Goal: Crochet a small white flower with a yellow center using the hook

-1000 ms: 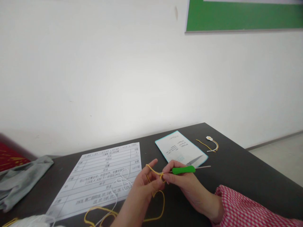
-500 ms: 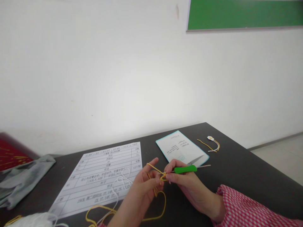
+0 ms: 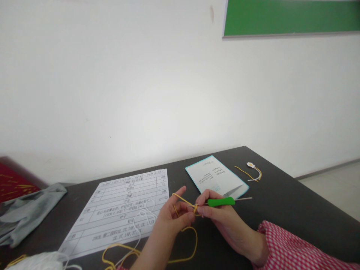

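My right hand (image 3: 218, 210) grips a crochet hook (image 3: 221, 202) by its green handle, the thin shaft pointing left. Its tip meets a small loop of yellow yarn (image 3: 196, 238) between the two hands. With thumb and fingers closed, my left hand (image 3: 176, 213) pinches that yarn, and a strand runs taut over its raised index finger toward the hook. From the left hand the yarn hangs in a wide curve down to the black table. Exactly how the hook sits in the loop is too small to make out.
A printed chart (image 3: 118, 210) lies at left, with white yarn (image 3: 144, 213) across it and a white ball (image 3: 38, 261) at the front. Scissors (image 3: 234, 190) rest on a blue-edged booklet (image 3: 209, 174). Farther right is a small white crocheted flower (image 3: 250, 165). Grey cloth (image 3: 33, 212) lies far left.
My left thumb has shifted slightly right toward the hook tip, and the yellow loop there looks smaller and tighter. My right hand keeps the same hold on the hook.
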`<action>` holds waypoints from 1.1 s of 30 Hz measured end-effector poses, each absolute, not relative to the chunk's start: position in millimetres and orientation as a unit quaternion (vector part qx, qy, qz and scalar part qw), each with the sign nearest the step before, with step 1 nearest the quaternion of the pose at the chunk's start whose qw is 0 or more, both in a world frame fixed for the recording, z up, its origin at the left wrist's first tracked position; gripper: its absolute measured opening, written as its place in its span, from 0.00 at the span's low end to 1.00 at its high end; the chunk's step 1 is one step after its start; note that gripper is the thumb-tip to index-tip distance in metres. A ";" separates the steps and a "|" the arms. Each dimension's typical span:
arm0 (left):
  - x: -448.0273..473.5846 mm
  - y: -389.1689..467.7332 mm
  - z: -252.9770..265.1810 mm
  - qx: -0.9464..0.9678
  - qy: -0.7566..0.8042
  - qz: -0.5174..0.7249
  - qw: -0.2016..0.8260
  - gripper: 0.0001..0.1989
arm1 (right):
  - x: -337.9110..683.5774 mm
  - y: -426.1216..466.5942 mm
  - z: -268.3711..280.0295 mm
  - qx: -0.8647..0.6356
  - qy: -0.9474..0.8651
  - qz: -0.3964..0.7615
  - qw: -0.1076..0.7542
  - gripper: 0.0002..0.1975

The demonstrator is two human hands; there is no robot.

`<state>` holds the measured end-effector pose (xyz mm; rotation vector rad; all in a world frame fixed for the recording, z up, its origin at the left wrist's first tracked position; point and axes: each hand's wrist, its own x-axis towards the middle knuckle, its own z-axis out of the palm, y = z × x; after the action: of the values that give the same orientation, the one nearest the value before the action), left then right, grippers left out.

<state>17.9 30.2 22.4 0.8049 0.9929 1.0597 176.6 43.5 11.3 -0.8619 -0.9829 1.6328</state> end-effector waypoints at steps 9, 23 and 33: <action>15.5 30.3 19.4 0.395 0.449 0.473 0.647 0.38 | 175.7 41.4 12.6 -0.369 -0.403 0.668 0.505 0.07; 19.6 35.9 -4.0 0.436 0.457 0.473 0.615 0.43 | 176.0 42.5 8.7 -0.363 -0.414 0.674 0.493 0.10; 22.5 37.8 -22.3 0.470 0.457 0.486 0.578 0.40 | 176.6 43.4 7.4 -0.390 -0.425 0.658 0.484 0.08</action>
<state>22.5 37.8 -22.3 1.1005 1.0685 1.1369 176.6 43.4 7.4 -0.9510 -1.0350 1.6019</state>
